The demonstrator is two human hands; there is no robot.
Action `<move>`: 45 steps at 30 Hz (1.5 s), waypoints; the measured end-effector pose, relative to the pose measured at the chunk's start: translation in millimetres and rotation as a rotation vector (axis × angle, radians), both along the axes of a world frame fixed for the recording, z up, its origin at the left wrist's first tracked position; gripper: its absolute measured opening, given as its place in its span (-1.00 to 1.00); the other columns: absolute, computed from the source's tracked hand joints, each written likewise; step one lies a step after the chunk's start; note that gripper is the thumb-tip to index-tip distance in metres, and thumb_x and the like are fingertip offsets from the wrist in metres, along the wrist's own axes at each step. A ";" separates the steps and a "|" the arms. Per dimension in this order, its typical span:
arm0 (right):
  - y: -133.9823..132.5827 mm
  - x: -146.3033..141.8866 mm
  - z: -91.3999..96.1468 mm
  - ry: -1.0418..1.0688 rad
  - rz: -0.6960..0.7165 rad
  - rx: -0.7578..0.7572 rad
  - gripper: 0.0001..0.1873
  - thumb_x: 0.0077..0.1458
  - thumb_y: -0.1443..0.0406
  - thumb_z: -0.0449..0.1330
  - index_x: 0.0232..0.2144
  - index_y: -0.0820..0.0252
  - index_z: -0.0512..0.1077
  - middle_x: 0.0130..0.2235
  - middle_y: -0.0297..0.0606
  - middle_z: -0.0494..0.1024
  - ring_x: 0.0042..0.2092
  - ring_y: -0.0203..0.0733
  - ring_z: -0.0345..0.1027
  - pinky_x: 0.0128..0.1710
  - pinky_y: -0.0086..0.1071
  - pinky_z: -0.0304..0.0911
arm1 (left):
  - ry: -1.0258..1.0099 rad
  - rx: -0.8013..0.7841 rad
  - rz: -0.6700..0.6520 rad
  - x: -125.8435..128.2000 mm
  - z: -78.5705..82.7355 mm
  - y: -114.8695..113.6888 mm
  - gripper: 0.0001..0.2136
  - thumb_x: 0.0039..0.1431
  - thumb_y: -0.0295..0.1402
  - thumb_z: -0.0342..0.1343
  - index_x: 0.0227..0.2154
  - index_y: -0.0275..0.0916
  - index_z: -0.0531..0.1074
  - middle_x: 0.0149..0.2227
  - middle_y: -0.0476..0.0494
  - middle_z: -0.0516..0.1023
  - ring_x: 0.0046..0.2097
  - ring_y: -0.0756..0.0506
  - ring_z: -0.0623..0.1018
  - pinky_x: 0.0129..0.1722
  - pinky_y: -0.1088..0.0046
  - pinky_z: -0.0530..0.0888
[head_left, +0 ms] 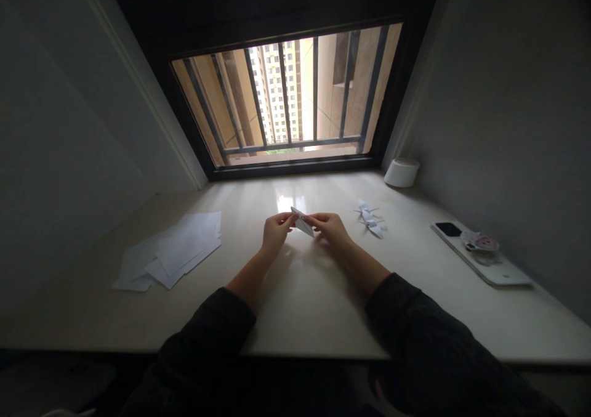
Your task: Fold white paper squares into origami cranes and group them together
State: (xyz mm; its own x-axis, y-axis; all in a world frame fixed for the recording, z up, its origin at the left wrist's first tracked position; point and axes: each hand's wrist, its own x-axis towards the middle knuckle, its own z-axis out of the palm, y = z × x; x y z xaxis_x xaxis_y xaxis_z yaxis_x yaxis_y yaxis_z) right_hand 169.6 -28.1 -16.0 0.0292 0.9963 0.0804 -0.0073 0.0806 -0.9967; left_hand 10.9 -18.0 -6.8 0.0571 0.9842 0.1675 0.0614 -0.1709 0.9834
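Presently, left hand [276, 230] and right hand [330, 226] both pinch one folded white paper [305, 226]; origami cranes [370, 223] lie nearby, rightward.

Glossy pale windowsill [314, 312], overlapping white paper sheets [178, 251] at left, folded paper figures [371, 222], phone [504, 273] and white cylindrical object [401, 174] at right

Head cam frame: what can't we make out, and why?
All in the head view:
Folded paper: creases too small; parts covered by the left hand and right hand.
Paper sheets: exact count hidden by their overlap.
Folded figures: fine folds too small.
Phone: screen hidden, since its back faces up.
Window frame: top cut off by the picture's upper edge.
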 end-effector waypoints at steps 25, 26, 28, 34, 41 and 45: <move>-1.8 -4.4 -2.0 -0.034 0.104 0.019 -0.56 -0.24 -0.03 0.31 -0.54 0.26 0.54 -0.62 -0.35 0.42 -0.54 -0.32 0.19 -0.50 -0.41 0.05 | -0.118 -0.157 -0.028 1.5 -0.7 -1.4 -0.62 -0.05 -0.02 0.17 -0.32 -0.23 0.57 -0.31 -0.17 0.58 -0.29 -0.08 0.51 -0.32 0.45 0.34; -2.1 -4.7 -1.6 -0.041 0.106 0.025 -0.56 -0.23 -0.04 0.30 -0.54 0.26 0.54 -0.61 -0.34 0.42 -0.53 -0.32 0.20 -0.49 -0.42 0.06 | -0.107 -0.134 -0.017 2.3 -0.7 -1.9 -0.61 -0.06 -0.02 0.17 -0.31 -0.23 0.57 -0.31 -0.17 0.59 -0.29 -0.08 0.50 -0.32 0.45 0.34; -2.6 -5.3 -1.1 -0.054 0.097 0.030 -0.54 -0.22 -0.06 0.28 -0.53 0.25 0.54 -0.59 -0.32 0.44 -0.51 -0.31 0.22 -0.48 -0.42 0.08 | -0.075 -0.067 0.007 3.7 0.0 -3.1 -0.60 -0.08 -0.01 0.19 -0.29 -0.22 0.58 -0.31 -0.16 0.59 -0.30 -0.08 0.50 -0.33 0.45 0.34; -2.1 -5.0 -3.8 -0.024 0.094 0.045 -0.57 -0.23 -0.04 0.31 -0.58 0.24 0.52 -0.59 -0.32 0.45 -0.51 -0.32 0.22 -0.48 -0.42 0.07 | -0.074 -0.014 0.021 4.0 2.7 -4.3 -0.59 -0.14 -0.02 0.24 -0.30 -0.21 0.59 -0.31 -0.16 0.61 -0.28 -0.09 0.50 -0.31 0.44 0.34; -1.8 -3.9 -4.6 -0.010 0.115 0.022 -0.58 -0.24 -0.03 0.31 -0.57 0.25 0.52 -0.62 -0.35 0.41 -0.56 -0.36 0.16 -0.55 -0.44 0.01 | -0.097 -0.066 0.013 -1.6 1.2 2.1 -0.59 -0.14 -0.04 0.25 -0.27 -0.20 0.58 -0.30 -0.17 0.61 -0.30 -0.07 0.50 -0.29 0.43 0.33; -1.1 -3.1 -3.6 -0.021 0.112 0.017 -0.57 -0.27 -0.04 0.32 -0.58 0.24 0.51 -0.63 -0.34 0.40 -0.55 -0.34 0.18 -0.56 -0.44 0.04 | -0.094 -0.067 0.009 -3.4 2.0 3.8 -0.61 -0.19 -0.06 0.28 -0.32 -0.20 0.60 -0.32 -0.16 0.60 -0.33 -0.05 0.47 -0.31 0.44 0.33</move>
